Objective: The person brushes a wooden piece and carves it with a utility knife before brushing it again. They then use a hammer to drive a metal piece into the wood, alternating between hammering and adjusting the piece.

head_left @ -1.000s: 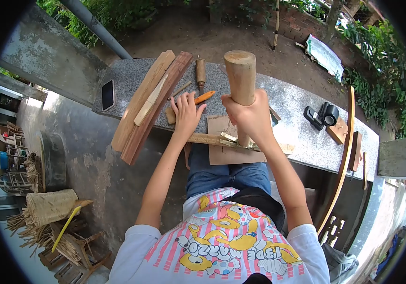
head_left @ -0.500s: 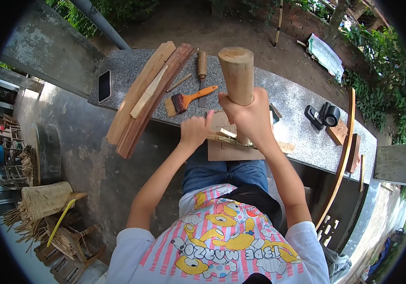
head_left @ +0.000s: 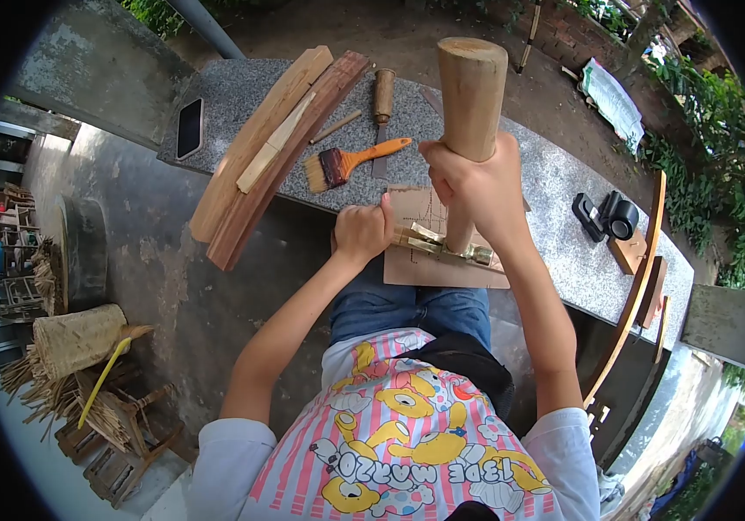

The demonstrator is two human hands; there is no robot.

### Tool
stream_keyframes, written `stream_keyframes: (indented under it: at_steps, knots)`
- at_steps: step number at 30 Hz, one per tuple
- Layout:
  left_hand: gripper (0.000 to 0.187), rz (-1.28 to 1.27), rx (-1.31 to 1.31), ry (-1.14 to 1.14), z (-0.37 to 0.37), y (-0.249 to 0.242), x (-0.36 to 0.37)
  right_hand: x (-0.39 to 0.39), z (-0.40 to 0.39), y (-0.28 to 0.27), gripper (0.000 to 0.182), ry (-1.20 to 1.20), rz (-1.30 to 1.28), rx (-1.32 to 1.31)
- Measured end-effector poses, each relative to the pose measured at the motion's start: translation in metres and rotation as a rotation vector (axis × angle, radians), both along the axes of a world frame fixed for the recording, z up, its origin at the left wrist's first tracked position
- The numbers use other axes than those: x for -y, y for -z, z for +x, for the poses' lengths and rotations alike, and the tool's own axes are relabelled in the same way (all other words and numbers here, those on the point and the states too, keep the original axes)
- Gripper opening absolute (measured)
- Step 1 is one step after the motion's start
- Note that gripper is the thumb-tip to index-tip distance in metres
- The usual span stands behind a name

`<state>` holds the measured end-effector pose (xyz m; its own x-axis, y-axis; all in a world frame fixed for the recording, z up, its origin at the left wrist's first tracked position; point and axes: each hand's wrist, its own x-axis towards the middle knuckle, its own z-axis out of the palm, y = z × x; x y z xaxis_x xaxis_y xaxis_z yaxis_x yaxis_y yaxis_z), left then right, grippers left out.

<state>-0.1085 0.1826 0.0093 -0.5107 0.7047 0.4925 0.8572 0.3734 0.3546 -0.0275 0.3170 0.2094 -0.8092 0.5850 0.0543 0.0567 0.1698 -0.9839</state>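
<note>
My right hand (head_left: 481, 187) is closed around a wooden mallet (head_left: 471, 100), its thick round head up towards me and its thinner handle coming out below the fist. The handle's lower end is over a narrow wooden strip (head_left: 413, 240) with pale split pieces on it. This strip lies across a thin brown board (head_left: 416, 274) with dark markings, at the bench edge above my lap. My left hand (head_left: 362, 233) is closed at the strip's left end, thumb up; the fingers hide the part they grip.
On the speckled stone bench (head_left: 555, 161) lie a brush (head_left: 346, 163), a wooden-handled chisel (head_left: 383, 100), long curved timbers (head_left: 290, 165) and a phone (head_left: 189, 129). To the right are a black tool (head_left: 607, 217), wood blocks (head_left: 629, 252) and a long curved strip (head_left: 636, 295).
The mallet and my right hand have moved up and slightly right in the view. My left hand stays at the strip's end. The whole view has shifted a little.
</note>
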Motion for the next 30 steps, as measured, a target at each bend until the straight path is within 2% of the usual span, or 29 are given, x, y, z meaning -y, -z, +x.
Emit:
stream_keyframes:
  at_steps: [2,5,23,25,30]
  knots:
    - [0.047,-0.021,0.008,0.002,0.000,0.001,0.002,-0.005,-0.004,0.000,0.027,0.000,-0.016,0.029]
    - [0.046,-0.031,0.004,-0.004,0.001,0.002,0.002,-0.011,-0.008,-0.001,0.016,-0.038,-0.076,0.065]
    - [0.044,0.062,0.005,-0.015,0.002,0.005,0.002,-0.017,-0.022,0.004,0.020,-0.026,-0.085,0.131]
    - [0.043,0.067,-0.014,-0.013,0.001,0.005,0.002,-0.016,-0.023,0.004,0.027,-0.017,-0.086,0.097]
    - [0.043,-0.010,0.016,-0.037,0.001,0.003,0.000,-0.018,-0.020,0.005,0.028,0.017,-0.104,0.086]
